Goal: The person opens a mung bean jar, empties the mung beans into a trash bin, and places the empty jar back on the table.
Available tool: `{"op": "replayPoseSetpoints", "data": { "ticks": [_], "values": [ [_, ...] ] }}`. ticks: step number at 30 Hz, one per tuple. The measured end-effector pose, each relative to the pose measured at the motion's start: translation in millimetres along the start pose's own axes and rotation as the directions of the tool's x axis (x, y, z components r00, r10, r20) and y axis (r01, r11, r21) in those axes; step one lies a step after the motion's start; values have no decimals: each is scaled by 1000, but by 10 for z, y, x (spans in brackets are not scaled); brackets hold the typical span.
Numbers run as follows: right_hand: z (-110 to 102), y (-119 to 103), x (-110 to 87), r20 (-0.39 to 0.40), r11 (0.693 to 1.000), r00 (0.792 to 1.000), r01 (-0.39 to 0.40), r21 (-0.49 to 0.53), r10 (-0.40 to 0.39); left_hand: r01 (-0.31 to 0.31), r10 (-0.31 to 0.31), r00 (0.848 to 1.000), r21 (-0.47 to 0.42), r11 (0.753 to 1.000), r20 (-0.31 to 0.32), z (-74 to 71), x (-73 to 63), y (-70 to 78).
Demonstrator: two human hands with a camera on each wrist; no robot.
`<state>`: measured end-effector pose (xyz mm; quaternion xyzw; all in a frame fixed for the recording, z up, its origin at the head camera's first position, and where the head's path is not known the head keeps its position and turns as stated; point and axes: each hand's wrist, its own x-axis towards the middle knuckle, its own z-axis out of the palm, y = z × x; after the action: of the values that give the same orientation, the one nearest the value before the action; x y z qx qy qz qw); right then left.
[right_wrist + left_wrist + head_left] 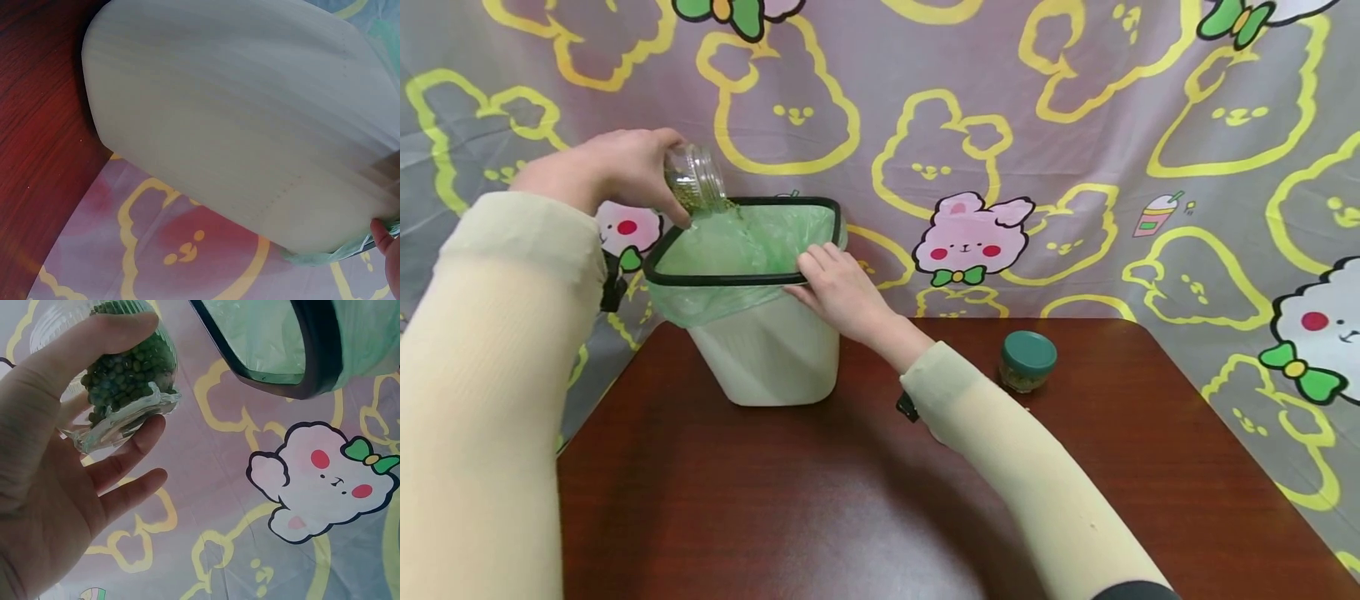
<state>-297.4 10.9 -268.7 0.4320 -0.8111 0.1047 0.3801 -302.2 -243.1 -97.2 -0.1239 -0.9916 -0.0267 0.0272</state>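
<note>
My left hand (613, 171) grips a clear glass jar (706, 171) above the left side of a white trash bin (775, 354). The jar is tipped with its open mouth toward the bin, and some of its contents fall from the mouth. Small green beans (122, 378) fill part of the jar in the left wrist view. A black rim (730, 281) holds a pale green bag (715, 242) inside the bin. At the rim's front right corner, my right hand (846, 292) holds on, fingers over the top and thumb outside. The bin leans to the left.
A small glass jar with a green lid (1028, 358) stands on the brown table (880, 517), right of the bin. Behind the table hangs a grey cloth (865, 75) printed with yellow outlines and cartoon animals. The table's left edge runs close to the bin.
</note>
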Motion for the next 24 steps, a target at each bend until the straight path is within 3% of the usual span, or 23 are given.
{"op": "replayPoseSetpoints", "data": {
  "ticks": [24],
  "values": [
    [-16, -14, 1, 5, 1000, 1000, -6, 4, 6, -6, 6, 1000, 8, 1000, -7, -26, -9, -1]
  ]
}}
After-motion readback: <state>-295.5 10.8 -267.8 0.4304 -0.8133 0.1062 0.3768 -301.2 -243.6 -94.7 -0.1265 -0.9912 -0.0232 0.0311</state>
